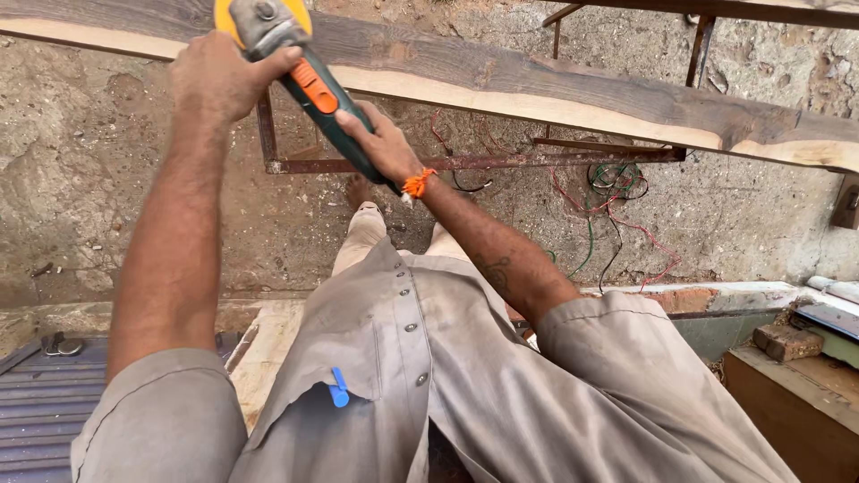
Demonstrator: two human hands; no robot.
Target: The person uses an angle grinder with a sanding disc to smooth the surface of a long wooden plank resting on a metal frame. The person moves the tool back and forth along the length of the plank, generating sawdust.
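You are holding an angle grinder (300,76) in both hands, out in front of you and up against a long wooden plank (537,89). Your left hand (219,80) is clamped around the grinder's head end, fingers wrapping over the grey metal gear housing. Your right hand (385,143) is closing tight on the rear of the body, with an orange thread (417,183) showing at that wrist.

The grinder is presenting a dark teal body with an orange slide switch on top and a yellow disc or guard at the head, partly cut off by the top edge of the view. The head is sitting at the plank's upper left stretch; whether the disc is touching the wood, you cannot tell.

The plank is running across the view, sloping down to the right: dark weathered face, pale raw edge below. It is resting on a rusty metal frame (465,163). Coloured wires (617,206) are lying on the rough concrete floor (107,179) beyond it. A blue pen clip (337,389) is sticking out of your grey shirt pocket.
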